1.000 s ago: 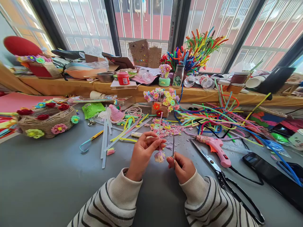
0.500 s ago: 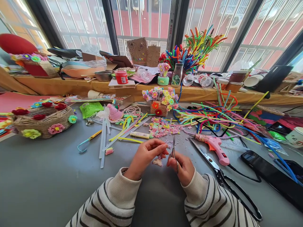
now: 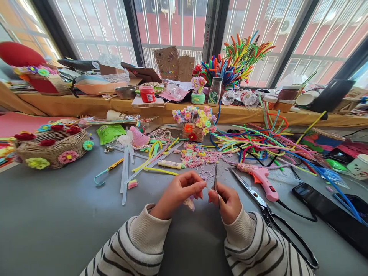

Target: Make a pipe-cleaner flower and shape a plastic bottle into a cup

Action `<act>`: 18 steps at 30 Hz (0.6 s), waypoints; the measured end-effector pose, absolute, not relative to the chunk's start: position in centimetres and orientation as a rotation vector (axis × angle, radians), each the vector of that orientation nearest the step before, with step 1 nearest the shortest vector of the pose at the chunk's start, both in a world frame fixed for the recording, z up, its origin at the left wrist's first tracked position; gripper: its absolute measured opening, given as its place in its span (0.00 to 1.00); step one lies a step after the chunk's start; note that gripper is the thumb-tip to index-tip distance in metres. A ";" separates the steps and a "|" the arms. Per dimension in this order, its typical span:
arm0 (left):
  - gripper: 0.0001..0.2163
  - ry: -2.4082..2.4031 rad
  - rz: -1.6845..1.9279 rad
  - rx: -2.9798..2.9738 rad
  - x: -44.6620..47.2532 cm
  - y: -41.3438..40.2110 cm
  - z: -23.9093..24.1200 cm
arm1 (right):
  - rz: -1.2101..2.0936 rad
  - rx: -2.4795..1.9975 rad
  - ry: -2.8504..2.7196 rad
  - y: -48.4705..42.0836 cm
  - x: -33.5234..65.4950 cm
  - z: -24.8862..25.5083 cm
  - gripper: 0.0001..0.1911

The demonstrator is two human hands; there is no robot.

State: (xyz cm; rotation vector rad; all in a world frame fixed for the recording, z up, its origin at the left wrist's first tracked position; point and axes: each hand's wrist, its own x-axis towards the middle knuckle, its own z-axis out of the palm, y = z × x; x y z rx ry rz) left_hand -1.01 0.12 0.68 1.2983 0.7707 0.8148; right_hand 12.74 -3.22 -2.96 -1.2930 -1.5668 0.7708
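Wrists angling inward over grey table [image 3: 57, 222].
Left hand [image 3: 182, 191] is tightly pinching a pastel flower [image 3: 189, 203], its head hanging below; right hand [image 3: 228, 202] is gripping small scissors [image 3: 215, 179], blades pointing forward.

No wording was legible for sure. Glass btl [image 3: 215, 92] had a green logo, prob. Starbucks, lettering too sm. to read. Window frame [image 3: 208, 38] bore vert. red chars, illeg. Red tub [image 3: 147, 94] had a white lbl w/ tiny print, unreadable; ditto white tube [image 3: 170, 164] & green pkt [image 3: 110, 133]. Paper cup [image 3: 359, 167] showed dark marks, unclear.
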 end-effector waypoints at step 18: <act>0.07 0.776 0.799 1.295 -1.0 -0.1 0.9 | 0.768 -1.335 -1.601 -3.3 12.2 -2.9 0.21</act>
